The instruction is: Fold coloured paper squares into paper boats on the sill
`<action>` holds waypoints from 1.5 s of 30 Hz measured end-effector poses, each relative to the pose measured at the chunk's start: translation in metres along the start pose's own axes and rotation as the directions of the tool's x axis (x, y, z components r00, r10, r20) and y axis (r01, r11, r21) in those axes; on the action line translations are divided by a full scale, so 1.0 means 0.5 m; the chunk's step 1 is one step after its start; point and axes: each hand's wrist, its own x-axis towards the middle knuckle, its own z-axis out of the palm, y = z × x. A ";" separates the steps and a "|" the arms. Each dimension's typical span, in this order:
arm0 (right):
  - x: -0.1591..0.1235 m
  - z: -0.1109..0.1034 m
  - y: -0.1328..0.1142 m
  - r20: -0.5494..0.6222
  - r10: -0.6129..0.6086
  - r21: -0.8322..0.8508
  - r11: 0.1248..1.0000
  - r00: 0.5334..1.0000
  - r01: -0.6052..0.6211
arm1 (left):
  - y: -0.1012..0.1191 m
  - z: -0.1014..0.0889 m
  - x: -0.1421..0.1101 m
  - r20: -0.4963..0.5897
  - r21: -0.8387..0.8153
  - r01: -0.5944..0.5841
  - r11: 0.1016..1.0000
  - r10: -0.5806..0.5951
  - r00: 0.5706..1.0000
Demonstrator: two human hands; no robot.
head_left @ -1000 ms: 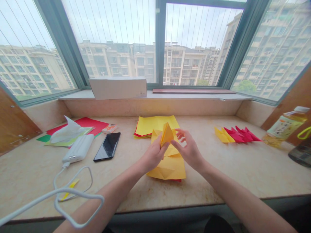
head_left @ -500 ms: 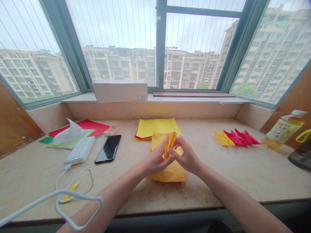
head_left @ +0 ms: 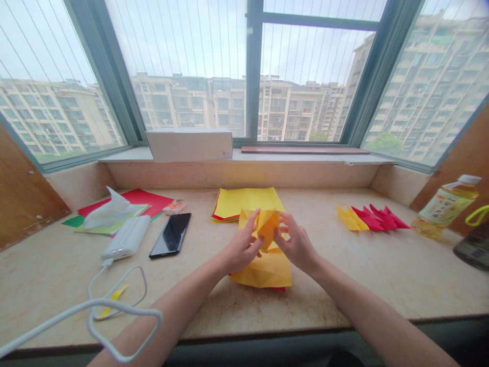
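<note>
A folded piece of orange-yellow paper (head_left: 268, 227) is held up between my two hands, over the worktop. My left hand (head_left: 244, 248) is closed on its left side, thumb in front. On its right edge, my right hand (head_left: 296, 242) pinches with thumb and fingers. Beneath lies a creased orange-yellow sheet (head_left: 263, 272), with a bit of red paper showing under its front edge. Just behind my hands sits a stack of yellow and red paper (head_left: 248, 199). The fingers behind the folded paper are partly hidden.
To the left are a black phone (head_left: 170, 235), a white power bank (head_left: 128, 238) with a looped cable (head_left: 126, 306), and coloured sheets (head_left: 147, 200) under a plastic bag (head_left: 109, 211). Folded yellow and pink paper pieces (head_left: 376, 216), a drink bottle (head_left: 446, 206) and a dark container (head_left: 473, 244) stand right.
The folded paper has turned in my hands, so a broad face now shows where a narrow edge did. My hands have moved slightly apart.
</note>
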 end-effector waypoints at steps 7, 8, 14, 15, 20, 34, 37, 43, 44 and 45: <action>0.013 -0.029 -0.004 -0.129 -0.128 -0.057 0.991 0.983 0.122 | 0.024 -0.006 0.003 0.063 -0.472 0.115 0.874 -0.097 0.993; 0.013 -0.032 -0.005 -0.140 -0.160 -0.057 0.987 0.977 0.153 | 0.025 -0.007 0.003 0.068 -0.501 0.119 0.857 -0.098 0.993; 0.010 -0.031 -0.004 -0.155 -0.218 -0.041 0.976 0.964 0.214 | 0.018 -0.012 -0.004 0.145 -0.584 0.108 0.805 -0.027 0.989; 0.010 -0.031 -0.003 -0.151 -0.225 -0.042 0.974 0.963 0.221 | 0.016 -0.011 -0.004 0.156 -0.588 0.111 0.802 -0.023 0.988; 0.013 -0.035 0.007 -0.022 -0.236 -0.041 0.971 0.971 0.235 | 0.013 -0.006 0.008 -0.010 -0.464 0.122 0.877 -0.143 0.990; 0.014 -0.003 -0.006 -0.037 0.130 0.347 0.932 0.991 -0.109 | 0.026 -0.005 0.014 -0.046 -0.259 0.190 0.947 -0.208 0.977; 0.014 0.005 -0.004 -0.117 0.160 0.429 0.898 0.980 -0.095 | 0.014 -0.001 0.017 0.043 -0.263 0.202 0.943 -0.198 0.979; 0.020 -0.006 -0.012 -0.020 0.213 0.507 0.844 0.977 -0.174 | -0.009 0.005 0.019 0.068 -0.184 0.179 0.966 -0.169 0.983; 0.021 -0.011 -0.015 0.035 0.204 0.498 0.845 0.978 -0.194 | -0.009 0.004 0.020 0.081 -0.173 0.171 0.970 -0.159 0.984; 0.022 -0.016 -0.018 0.089 0.192 0.480 0.852 0.977 -0.211 | -0.009 0.002 0.019 0.097 -0.164 0.164 0.973 -0.150 0.984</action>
